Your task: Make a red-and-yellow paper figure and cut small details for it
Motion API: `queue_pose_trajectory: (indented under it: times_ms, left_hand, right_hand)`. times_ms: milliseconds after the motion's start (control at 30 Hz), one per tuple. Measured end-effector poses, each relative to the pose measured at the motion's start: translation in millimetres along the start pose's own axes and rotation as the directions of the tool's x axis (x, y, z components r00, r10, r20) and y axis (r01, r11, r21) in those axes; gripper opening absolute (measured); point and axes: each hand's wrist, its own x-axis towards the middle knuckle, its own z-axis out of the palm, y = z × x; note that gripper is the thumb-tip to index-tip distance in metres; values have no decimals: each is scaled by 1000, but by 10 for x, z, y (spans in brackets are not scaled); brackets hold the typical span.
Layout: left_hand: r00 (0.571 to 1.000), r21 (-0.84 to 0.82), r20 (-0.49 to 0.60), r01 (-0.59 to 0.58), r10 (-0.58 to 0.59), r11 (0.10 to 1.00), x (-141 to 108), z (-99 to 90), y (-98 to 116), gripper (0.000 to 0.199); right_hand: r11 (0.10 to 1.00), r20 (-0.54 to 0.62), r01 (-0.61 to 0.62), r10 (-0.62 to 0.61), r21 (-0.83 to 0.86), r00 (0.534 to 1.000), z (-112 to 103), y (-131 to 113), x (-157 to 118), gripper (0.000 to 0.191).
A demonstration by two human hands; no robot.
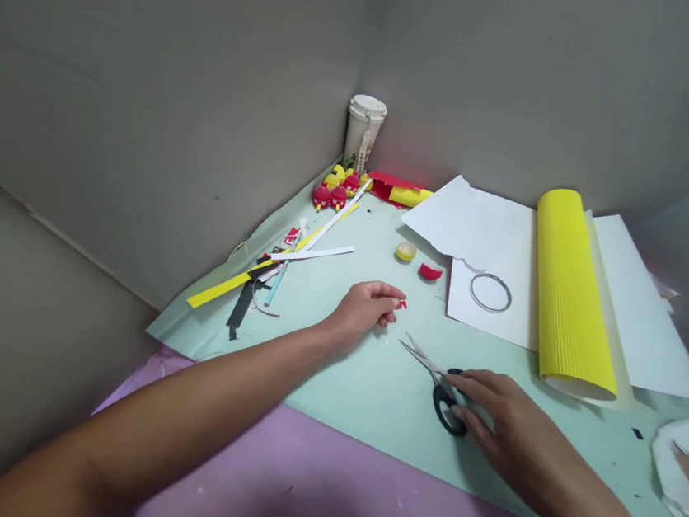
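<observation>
My left hand (pixel 363 312) is closed in a pinch on a small red paper piece (pixel 402 304), which pokes out past the fingertips. To the right, my right hand (pixel 507 414) grips the black handles of a pair of scissors (pixel 439 379) between thumb and fingers. The blades point up and left toward my left hand, slightly apart and touching nothing. Beyond my left hand lie a red rounded cup-like piece (pixel 431 272) and a yellow one (pixel 406 251).
Paper strips (pixel 222 288) and scraps lie at the left. Small red and yellow figures (pixel 338 196) stand by a white lidded cup (pixel 365 124) in the corner. White sheets (pixel 496 234), a tape ring (pixel 491 293) and a yellow corrugated roll (pixel 576 301) occupy the right.
</observation>
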Motion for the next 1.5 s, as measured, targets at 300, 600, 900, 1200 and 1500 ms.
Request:
queue_pose_trajectory:
  times_ms: [300,600,900,1200,1500]
  left_hand:
    - [993,-92,-34,-111,109,989,3,-13,-35,14]
    - [993,-127,-53,-115,110,985,-25,2,-45,18]
    - [994,37,57,-90,88,995,-25,-8,-52,11]
    - [990,132,130,-81,63,988,-29,-15,-40,9]
    - [993,173,113,-63,44,983,20,-14,-80,17]
  right_hand:
    - [601,67,-266,333,753,941,105,-357,862,38]
    - [286,97,-201,339,937,936,403,-462,1056,31]
    - [296,74,-195,375,935,924,419,-403,1052,28]
    - [397,-8,-151,373,905,928,428,-365,1043,30]
    - [452,-24,-130,319,883,947,373,-412,1021,31]
